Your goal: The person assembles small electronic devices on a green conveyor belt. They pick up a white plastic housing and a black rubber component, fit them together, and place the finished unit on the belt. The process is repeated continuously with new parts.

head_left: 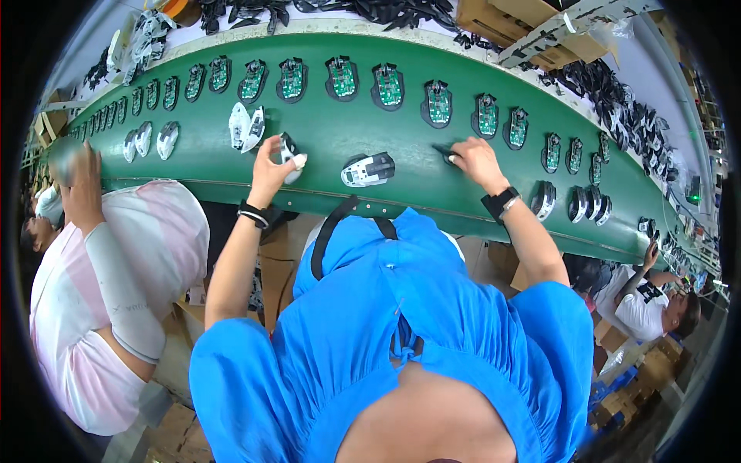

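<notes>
My left hand (267,174) is closed round a white and black mouse shell (289,148), held tilted above the green belt with a covered fingertip against it. To the right, my right hand (477,162) pinches a small dark part (442,150) just over the belt; its exact kind is too small to make out. Between my hands lies a white mouse shell (369,170) with a black section. Beyond my left hand rest several white shell pieces (247,127), side by side.
A long row of black mouse bases with green circuit boards (388,86) runs along the green belt (324,131). More shells (590,204) lie at the right. Black parts (347,9) are heaped on the far ledge. A co-worker (100,270) sits at left, another person (656,305) at right.
</notes>
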Motion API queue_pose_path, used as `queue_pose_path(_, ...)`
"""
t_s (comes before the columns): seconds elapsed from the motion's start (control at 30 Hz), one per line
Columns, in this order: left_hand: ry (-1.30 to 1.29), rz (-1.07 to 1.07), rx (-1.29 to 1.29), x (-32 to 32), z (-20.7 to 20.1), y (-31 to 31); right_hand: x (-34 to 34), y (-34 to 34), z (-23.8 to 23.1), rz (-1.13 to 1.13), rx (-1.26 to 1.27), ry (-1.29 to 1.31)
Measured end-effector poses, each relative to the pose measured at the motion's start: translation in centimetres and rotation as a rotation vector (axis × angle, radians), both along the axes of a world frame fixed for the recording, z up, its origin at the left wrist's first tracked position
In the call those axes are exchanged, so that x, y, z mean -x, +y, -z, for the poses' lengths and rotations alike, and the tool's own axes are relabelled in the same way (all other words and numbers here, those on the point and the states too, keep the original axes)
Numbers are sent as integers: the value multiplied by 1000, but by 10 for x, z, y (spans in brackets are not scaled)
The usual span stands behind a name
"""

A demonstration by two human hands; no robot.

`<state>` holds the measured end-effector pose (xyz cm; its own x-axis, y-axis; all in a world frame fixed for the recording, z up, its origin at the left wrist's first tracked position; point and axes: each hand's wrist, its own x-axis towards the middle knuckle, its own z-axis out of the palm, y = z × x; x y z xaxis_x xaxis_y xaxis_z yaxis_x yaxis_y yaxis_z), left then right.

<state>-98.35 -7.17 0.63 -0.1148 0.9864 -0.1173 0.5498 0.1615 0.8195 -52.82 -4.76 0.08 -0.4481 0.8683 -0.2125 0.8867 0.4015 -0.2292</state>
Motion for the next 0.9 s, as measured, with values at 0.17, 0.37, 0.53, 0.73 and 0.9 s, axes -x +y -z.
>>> queue_pose_path(0.17, -1214, -129, 290, -64, -47, -8, -7, -33, 30, 728, 315, 396)
queue_pose_path(0.37, -1522, -37, 350, -102, -78, -10, 26, -52, 12, 891, -377, 348)
queue_pose_path(0.53, -1589, -104, 344, -131, -104, 2, 47, -63, 23, 1435, 393, 911)
queue_pose_path(0.73, -1705, -121, 518, -140, -102, -2, 47, -39, 44, 1661, 107, 1119)
queue_pose_path(0.9, -1639, -120, 503, -129, -94, -1, 33, -17, 32, 1892, 105, 1288)
